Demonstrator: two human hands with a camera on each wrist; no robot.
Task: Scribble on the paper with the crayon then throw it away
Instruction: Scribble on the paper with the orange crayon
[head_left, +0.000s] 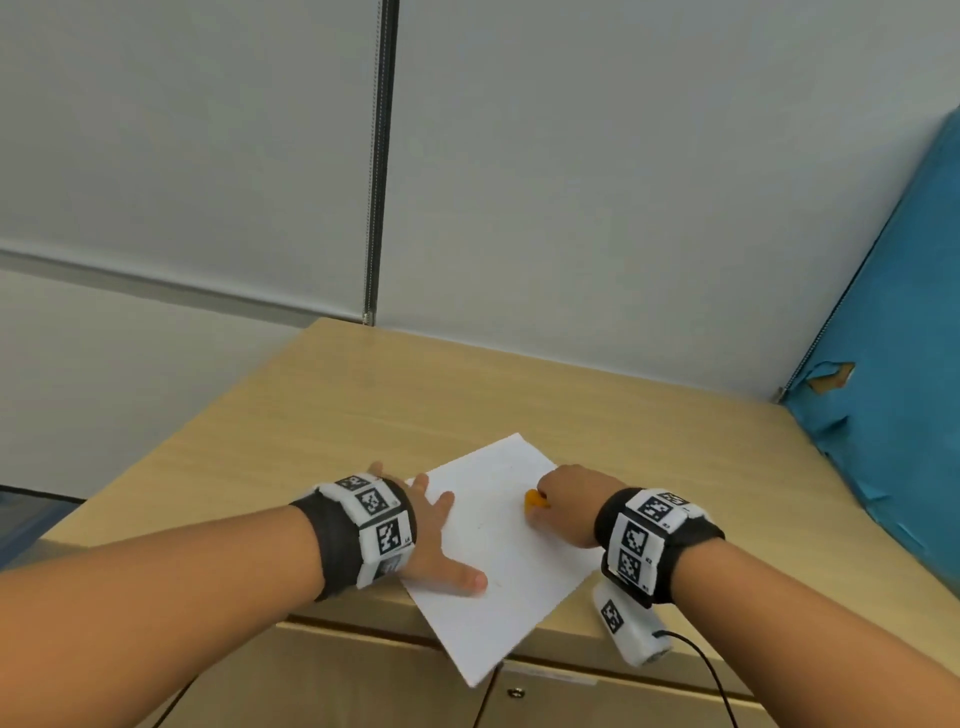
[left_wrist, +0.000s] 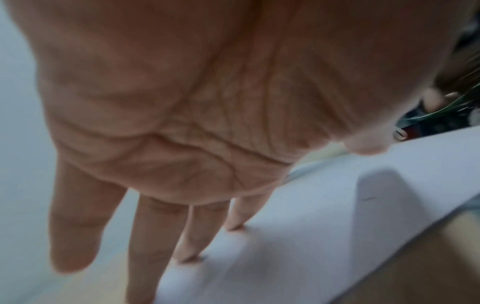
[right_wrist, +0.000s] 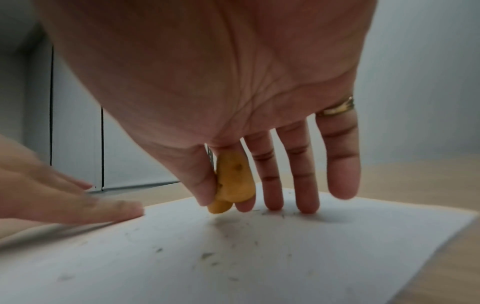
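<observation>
So the paper (head_left: 498, 545) is lying flat on the wooden surface (head_left: 363, 395) with one corner hanging off the near edge, and the left hand (head_left: 431, 540) is spread flat with straight fingers (left_wrist: 192, 230) pinning its left side, which is exactly what you want imo. The right hand (head_left: 566, 506) pinches the stubby orange crayon (right_wrist: 232, 181) between thumb and index, other fingers straight down, tip just about on the sheet. I'd keep strokes short and light, scribbling away from that overhang so nothing slides or creases.
</observation>
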